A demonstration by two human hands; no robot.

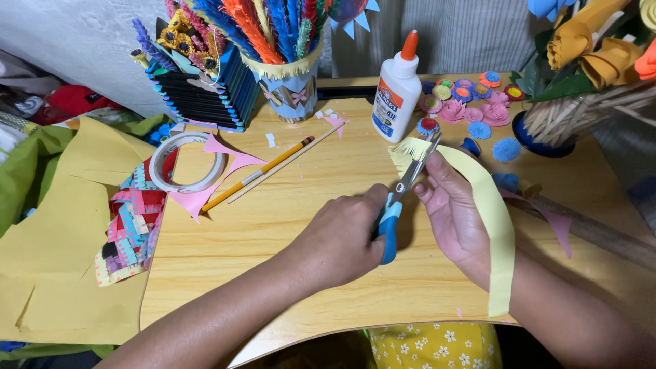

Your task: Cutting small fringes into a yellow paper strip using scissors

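surface: wooden table (287,225) w/ rounded front edge, cluttered at back, bare wood near the hands
left hand: left hand (342,239) fingers closed round blue-handled scissors (400,198), thumb side hidden in the loops; blades slightly apart at the strip's fringed end
right hand: right hand (454,215) pinches yellow paper strip (488,219) btw thumb & fingers, fingers together; strip arcs over the hand and hangs off the front edge
hidden/cut off: scissor handles mostly covered by left hand; strip's middle runs behind right wrist; both forearms leave frame at bottom; paper flower bunch (594,48) cut off top right; wooden stick (594,232) runs out right
back row: glue bottle (396,92) upright just behind scissor tips; small paper flowers (471,102) beside it; cup of paper feathers (290,82), tops cropped
left side: tape roll (186,162), pencil (260,174), pink scraps, yellow sheet (61,239) overhanging table's left edge
open room: bare wood btw pencil and left hand, and along front edge
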